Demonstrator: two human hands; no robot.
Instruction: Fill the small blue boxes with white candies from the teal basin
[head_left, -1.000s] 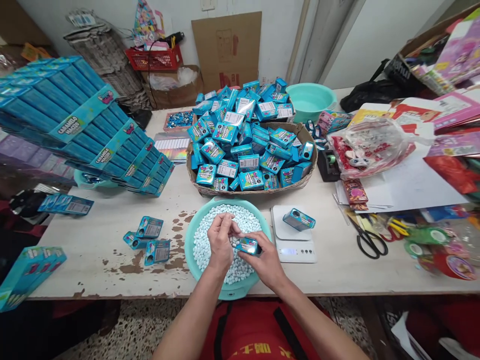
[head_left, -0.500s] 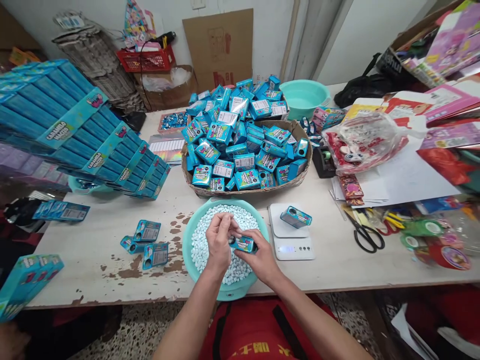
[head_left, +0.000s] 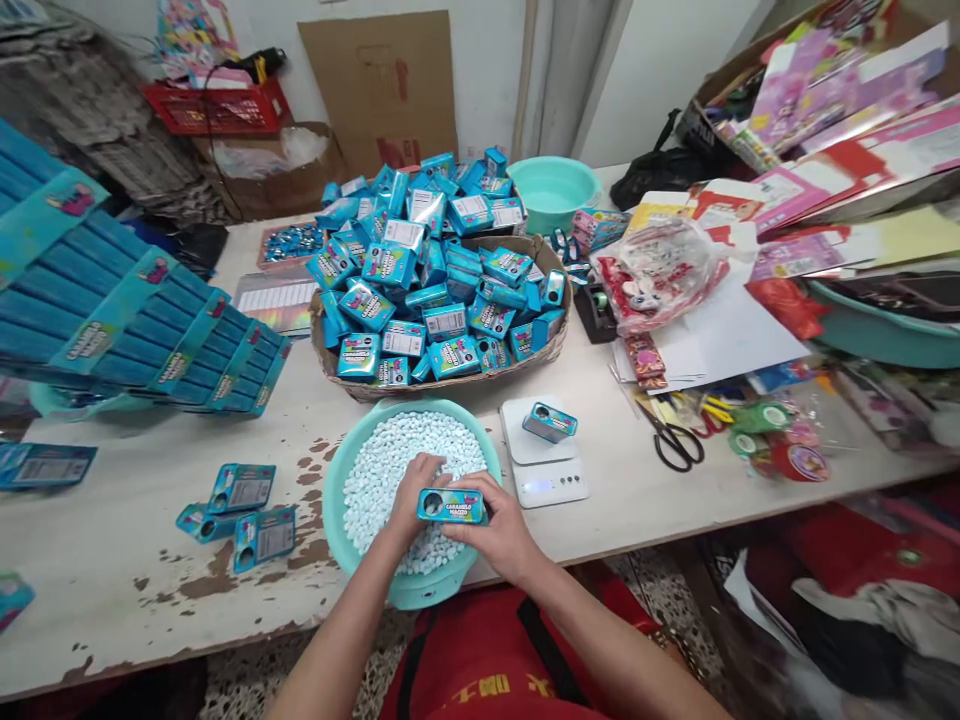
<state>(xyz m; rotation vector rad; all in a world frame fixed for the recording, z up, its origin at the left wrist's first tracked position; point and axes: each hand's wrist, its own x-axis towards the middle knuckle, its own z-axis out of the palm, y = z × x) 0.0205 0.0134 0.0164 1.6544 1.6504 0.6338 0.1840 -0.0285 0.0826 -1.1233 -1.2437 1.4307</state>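
Note:
My right hand (head_left: 499,525) is closed around a small blue candy box (head_left: 465,507), held over the near right part of the bowl with its round hole facing up. My left hand (head_left: 409,500) is down at the pale candies (head_left: 382,470) in the turquoise bowl (head_left: 334,530), behind and left of the box. Its fingers look apart and slightly bent; the box hides part of them. Right of the bowl, another blue candy box (head_left: 550,422) with a round hole stands on the white scale (head_left: 517,455).
A carton (head_left: 442,385) heaped with blue boxes stands behind the bowl. Several boxes (head_left: 264,537) lie on the table at left, near a tall stack of blue packs (head_left: 150,320). Scissors (head_left: 675,445), tape rolls (head_left: 759,417) and papers lie at right. Behind is another turquoise bowl (head_left: 555,190).
My left hand has gone from a pinch above the box's hole down to the candies. The box has tilted more upright in my right hand. The whole view has shifted rightward.

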